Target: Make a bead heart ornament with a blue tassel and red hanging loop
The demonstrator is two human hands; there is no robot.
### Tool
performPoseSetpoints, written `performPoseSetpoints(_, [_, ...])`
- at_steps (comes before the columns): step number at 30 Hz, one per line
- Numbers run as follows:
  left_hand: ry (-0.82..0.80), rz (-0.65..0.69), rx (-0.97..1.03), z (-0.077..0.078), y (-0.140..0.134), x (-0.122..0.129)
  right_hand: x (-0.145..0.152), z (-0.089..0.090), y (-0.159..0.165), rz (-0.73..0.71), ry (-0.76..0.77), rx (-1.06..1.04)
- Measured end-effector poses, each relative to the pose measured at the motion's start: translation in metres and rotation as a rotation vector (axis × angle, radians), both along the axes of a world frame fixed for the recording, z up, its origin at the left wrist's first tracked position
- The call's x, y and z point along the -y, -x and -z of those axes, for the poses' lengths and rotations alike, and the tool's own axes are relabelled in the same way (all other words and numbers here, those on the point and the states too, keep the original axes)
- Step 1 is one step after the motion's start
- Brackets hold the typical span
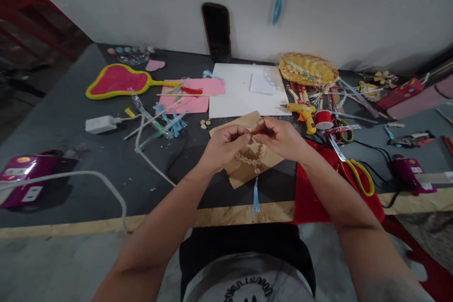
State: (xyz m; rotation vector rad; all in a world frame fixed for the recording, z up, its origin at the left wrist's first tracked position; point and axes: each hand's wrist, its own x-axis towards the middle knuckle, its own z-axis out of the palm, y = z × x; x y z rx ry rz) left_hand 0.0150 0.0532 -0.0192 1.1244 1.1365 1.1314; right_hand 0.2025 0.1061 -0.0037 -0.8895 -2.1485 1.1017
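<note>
A string of pale beads (244,159) with a light blue tassel (255,196) hangs in a loop between my two hands. My left hand (226,145) pinches one end with thumb and finger. Close beside it, my right hand (279,138) pinches the other end, fingertips nearly touching the left ones. What exactly lies between the fingertips is too small to make out. Under the hands lies a sheet of brown paper (238,175). A few loose pale beads (204,124) sit left of the paper.
Rightward are a yellow glue gun (305,115), a red thread spool (323,119), yellow-handled scissors (360,177) and a red cloth (314,198). A white board (233,99) and wicker basket (307,70) lie behind. Leftward are a pink fan (118,81), a charger (101,124) and a white cable (155,164).
</note>
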Motion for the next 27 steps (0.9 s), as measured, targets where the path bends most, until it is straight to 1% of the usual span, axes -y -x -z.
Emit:
performPoseSetpoints(2, [-0.017, -0.017, -0.029, -0.002, -0.001, 0.001, 0.0, -0.002, -0.001, 0.013, 0.087, -0.006])
performPoseSetpoints(4, [-0.023, -0.015, -0.063, -0.003, -0.002, 0.001, 0.001, -0.003, 0.0, 0.019, 0.119, 0.028])
performPoseSetpoints(8, [-0.04, 0.037, -0.142, -0.002, 0.0, 0.001, 0.002, -0.002, 0.003, 0.009, 0.017, 0.094])
performPoseSetpoints(10, [-0.028, 0.07, -0.173, -0.002, 0.004, -0.001, -0.002, -0.001, 0.001, 0.068, 0.011, 0.04])
performPoseSetpoints(14, [0.024, 0.067, -0.21, -0.001, 0.016, -0.008, -0.019, 0.0, -0.012, 0.248, 0.177, -0.224])
performPoseSetpoints(16, [0.058, 0.043, -0.179, 0.001, 0.021, -0.012, -0.027, -0.001, -0.018, 0.309, 0.235, -0.347])
performPoseSetpoints(20, [0.1, -0.027, -0.095, 0.008, 0.028, -0.018, -0.035, -0.004, -0.024, 0.374, 0.262, -0.497])
performPoseSetpoints(23, [0.097, -0.053, -0.02, 0.013, 0.029, -0.02, -0.036, -0.007, -0.025, 0.395, 0.279, -0.545])
performPoseSetpoints(27, [0.108, -0.087, 0.081, 0.014, 0.029, -0.022, -0.038, -0.009, -0.028, 0.377, 0.287, -0.544])
